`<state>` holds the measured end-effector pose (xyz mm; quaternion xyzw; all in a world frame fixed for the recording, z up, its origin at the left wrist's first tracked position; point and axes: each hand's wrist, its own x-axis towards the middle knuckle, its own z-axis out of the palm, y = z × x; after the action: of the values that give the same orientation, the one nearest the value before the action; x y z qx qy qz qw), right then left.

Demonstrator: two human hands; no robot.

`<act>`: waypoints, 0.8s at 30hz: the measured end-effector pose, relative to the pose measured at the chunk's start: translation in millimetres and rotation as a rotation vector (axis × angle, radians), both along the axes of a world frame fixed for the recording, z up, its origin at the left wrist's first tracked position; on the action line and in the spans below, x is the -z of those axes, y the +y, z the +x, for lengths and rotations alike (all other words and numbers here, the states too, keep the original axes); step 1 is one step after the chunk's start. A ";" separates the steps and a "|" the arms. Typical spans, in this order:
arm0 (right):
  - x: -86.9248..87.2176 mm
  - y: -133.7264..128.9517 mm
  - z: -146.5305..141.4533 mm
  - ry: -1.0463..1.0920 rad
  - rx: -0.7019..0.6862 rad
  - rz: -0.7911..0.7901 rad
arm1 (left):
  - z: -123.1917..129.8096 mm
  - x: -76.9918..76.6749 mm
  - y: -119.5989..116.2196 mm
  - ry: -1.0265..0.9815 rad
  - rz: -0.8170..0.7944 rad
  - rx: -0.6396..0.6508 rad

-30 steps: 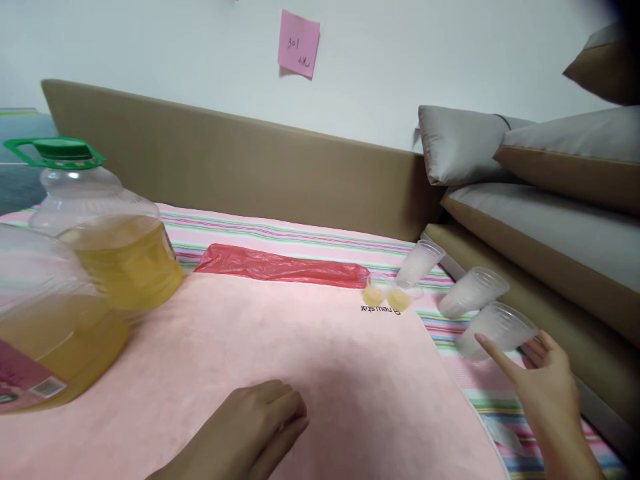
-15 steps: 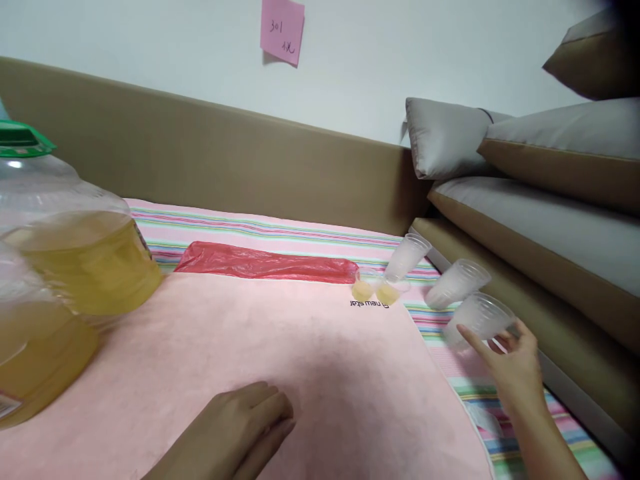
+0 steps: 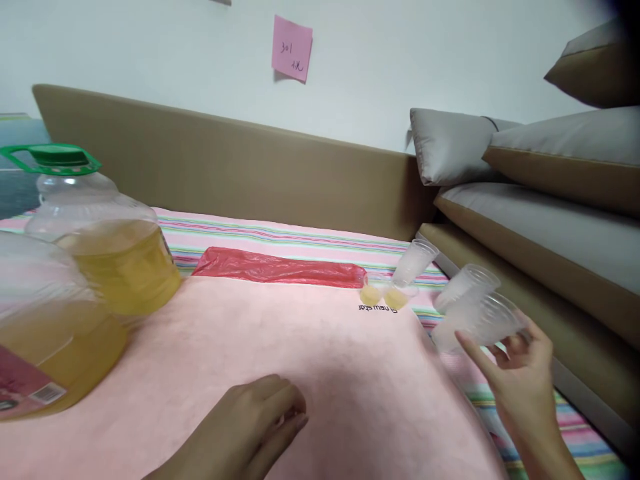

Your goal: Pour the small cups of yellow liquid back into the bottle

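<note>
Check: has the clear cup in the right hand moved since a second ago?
Yes. The right hand has lifted the clear cup off the striped sheet, up against the neighbouring cup that it lay apart from.

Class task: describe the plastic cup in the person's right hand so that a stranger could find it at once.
Start at the pink towel and follow its right edge to the right hand. The clear plastic cup sits tilted in its fingers. Unlike the empty cup farther back, it is being gripped, and it holds no yellow liquid.

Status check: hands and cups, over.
Right hand gripping tilted empty cup. Left hand curled on pink towel, holding nothing. Second cup just behind the gripped one.
</note>
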<state>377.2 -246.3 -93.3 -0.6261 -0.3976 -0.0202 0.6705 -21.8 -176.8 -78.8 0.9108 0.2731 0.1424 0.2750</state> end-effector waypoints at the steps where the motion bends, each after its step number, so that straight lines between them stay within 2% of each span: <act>1: -4.7 3.6 -16.9 0.005 -0.073 0.032 | -0.7 -4.6 1.7 -0.023 0.015 -0.017; 5: -13.0 14.4 -86.7 -0.084 -0.292 0.028 | 1.0 -38.9 8.6 -0.127 0.128 -0.090; 7: -7.5 15.3 -116.7 -0.131 -0.357 -0.046 | 4.2 -57.9 9.9 -0.190 0.151 -0.130; 9: 3.1 14.3 -139.3 -0.193 -0.409 -0.114 | 6.8 -69.4 10.3 -0.261 0.146 -0.194; 11: 14.7 13.1 -153.9 -0.247 -0.437 -0.164 | 6.9 -70.2 10.4 -0.332 0.140 -0.232; 14: 24.7 13.0 -164.0 -0.337 -0.440 -0.169 | 2.9 -58.3 9.8 -0.405 0.131 -0.242; 18: 19.7 14.3 -167.1 -0.496 -0.434 -0.101 | -1.6 -46.6 5.1 -0.424 0.089 -0.227; 24: 13.0 15.4 -166.8 -0.618 -0.514 -0.037 | 0.8 -46.9 -3.2 -0.378 0.106 -0.202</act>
<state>210.4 -230.8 -106.3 -0.4827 -0.7244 -0.0323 0.4910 -20.9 -180.0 -31.9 0.8491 0.2987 0.3513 0.2575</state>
